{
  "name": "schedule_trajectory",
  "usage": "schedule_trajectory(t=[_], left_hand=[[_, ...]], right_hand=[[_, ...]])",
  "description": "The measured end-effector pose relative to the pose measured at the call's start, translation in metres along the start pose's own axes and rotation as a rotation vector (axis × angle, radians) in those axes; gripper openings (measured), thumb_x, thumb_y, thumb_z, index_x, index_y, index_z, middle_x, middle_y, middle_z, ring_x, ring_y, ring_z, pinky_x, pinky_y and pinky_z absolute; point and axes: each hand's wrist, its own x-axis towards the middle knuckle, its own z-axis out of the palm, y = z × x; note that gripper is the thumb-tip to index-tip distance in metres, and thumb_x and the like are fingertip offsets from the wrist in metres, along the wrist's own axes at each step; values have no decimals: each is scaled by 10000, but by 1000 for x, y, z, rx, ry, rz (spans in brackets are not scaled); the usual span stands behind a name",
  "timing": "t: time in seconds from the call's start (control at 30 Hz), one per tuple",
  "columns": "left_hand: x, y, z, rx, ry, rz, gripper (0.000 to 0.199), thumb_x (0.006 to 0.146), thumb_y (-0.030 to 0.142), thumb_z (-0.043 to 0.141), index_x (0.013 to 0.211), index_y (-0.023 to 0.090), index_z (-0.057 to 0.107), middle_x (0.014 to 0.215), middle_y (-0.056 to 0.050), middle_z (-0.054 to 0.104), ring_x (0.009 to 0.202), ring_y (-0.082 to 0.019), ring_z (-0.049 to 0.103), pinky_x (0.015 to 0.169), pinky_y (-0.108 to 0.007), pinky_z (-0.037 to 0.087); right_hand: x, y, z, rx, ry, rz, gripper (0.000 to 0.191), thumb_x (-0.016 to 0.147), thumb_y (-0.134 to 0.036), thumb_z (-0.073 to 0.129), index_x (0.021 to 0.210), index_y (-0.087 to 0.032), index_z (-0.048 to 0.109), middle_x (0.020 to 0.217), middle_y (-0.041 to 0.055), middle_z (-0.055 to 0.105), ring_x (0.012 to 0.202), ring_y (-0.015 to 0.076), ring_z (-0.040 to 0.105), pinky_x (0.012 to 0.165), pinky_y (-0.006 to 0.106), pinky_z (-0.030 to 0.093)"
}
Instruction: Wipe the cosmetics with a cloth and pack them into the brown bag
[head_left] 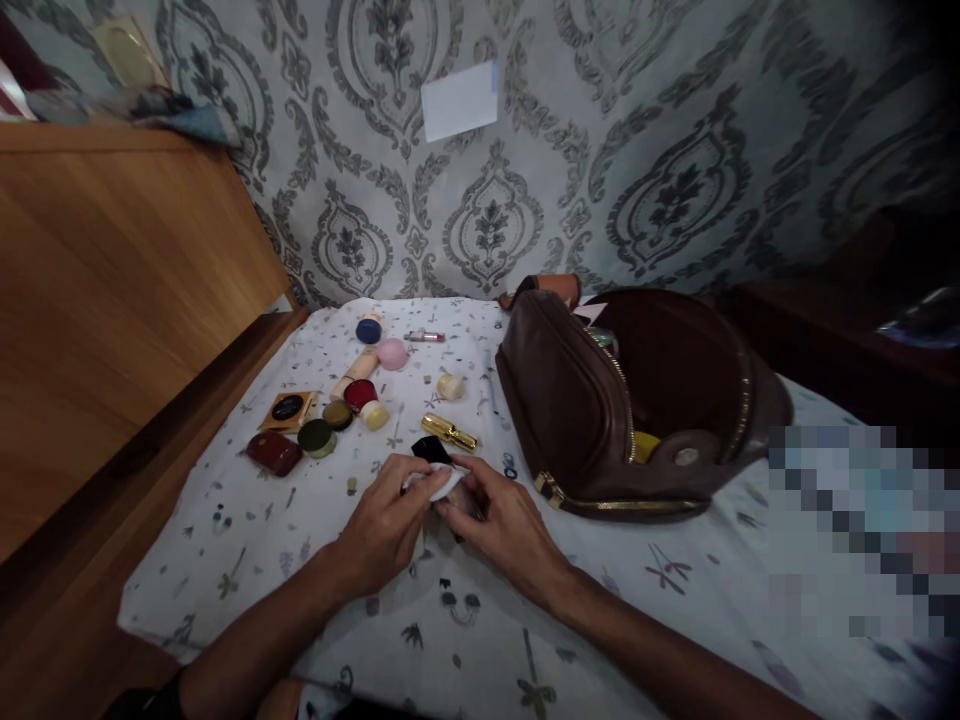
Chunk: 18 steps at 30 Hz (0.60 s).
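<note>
My left hand (390, 515) is closed on a white cloth or tissue (436, 484), pressing it with thumb and fingers. The cloth lies against a small black-capped bottle (431, 450), whose body is mostly covered by my fingers. My right hand (499, 515) is closed around the bottle from the right side. Just beyond my hands lies a gold tube (448, 432), probably a lipstick. Farther off sits a small cream-coloured jar (450, 386).
At right stands an open brown leather bag (577, 400). Several cosmetics lie at left, including a dark red case (274, 454), a green-lidded jar (316, 437), a beige tube (355, 374) and a pink round item (392, 353). A wooden cabinet (127, 300) borders the left.
</note>
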Motion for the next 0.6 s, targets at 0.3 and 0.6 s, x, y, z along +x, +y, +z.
schedule_trajectory(t=[0.3,0.6], left_hand=[[-3,-9,-6,15,23,-149,392,953,92,420,1308,193,549,1099,-110,536,1009,-202,560,845,-338,513],[0,-12,-2,142,-75,-128,412,909,37,425,1270,176,568,1089,-116,557,1009,-229,522,849,-386,502]], right_hand=[[-5,14,2,-303,0,-203,560,798,-337,653,1326,-205,521,1098,112,686,941,258,656,813,412,534],[-9,11,4,-405,-83,-245,595,792,-264,687,1339,-188,466,1183,121,629,1098,289,601,874,453,524]])
